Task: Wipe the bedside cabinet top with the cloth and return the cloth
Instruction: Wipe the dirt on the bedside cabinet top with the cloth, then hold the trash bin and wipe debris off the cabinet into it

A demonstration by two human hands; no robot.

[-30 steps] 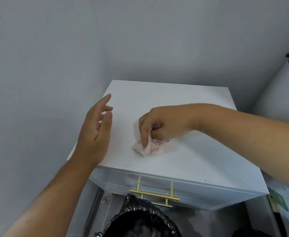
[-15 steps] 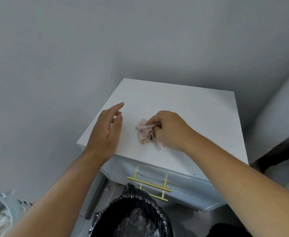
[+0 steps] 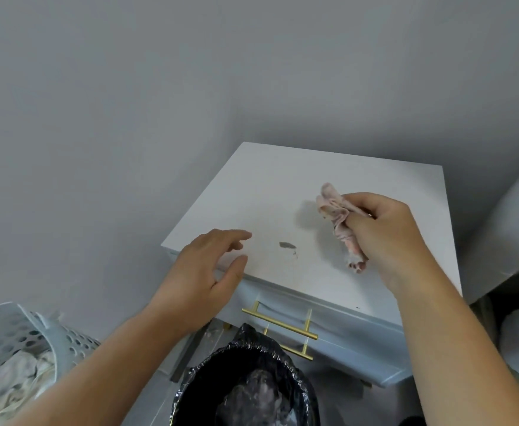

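A plain grey wall [image 3: 190,87] filled the upper part of the view, meeting in a corner behind the bedside cabinet [image 3: 359,342]. The cabinet was white, with a flat white cabinet top [image 3: 283,192] and a drawer front carrying two brass bar handles [image 3: 279,322], one above the other. In front of it on the floor stood a bin lined with a black bag [image 3: 246,385], crumpled clear plastic inside. At the lower left sat a pale perforated laundry basket [image 3: 21,342] holding light fabric.

The left hand [image 3: 204,273] hung over the front left corner of the cabinet top, palm down, its grip wide and holding nothing, fingers loosely spread. Whether it touched the surface could not be told.

The right hand [image 3: 387,238] was over the right half of the top, its grip closed around the cloth [image 3: 339,224]. The cloth was pale pink and bunched, one end sticking up past the fingers and the other trailing down toward the surface; it cast a shadow on the top to its left.

Between the two hands, near the front edge, a small grey smudge [image 3: 287,245] lay on the white top, with a few fainter specks just beside it.
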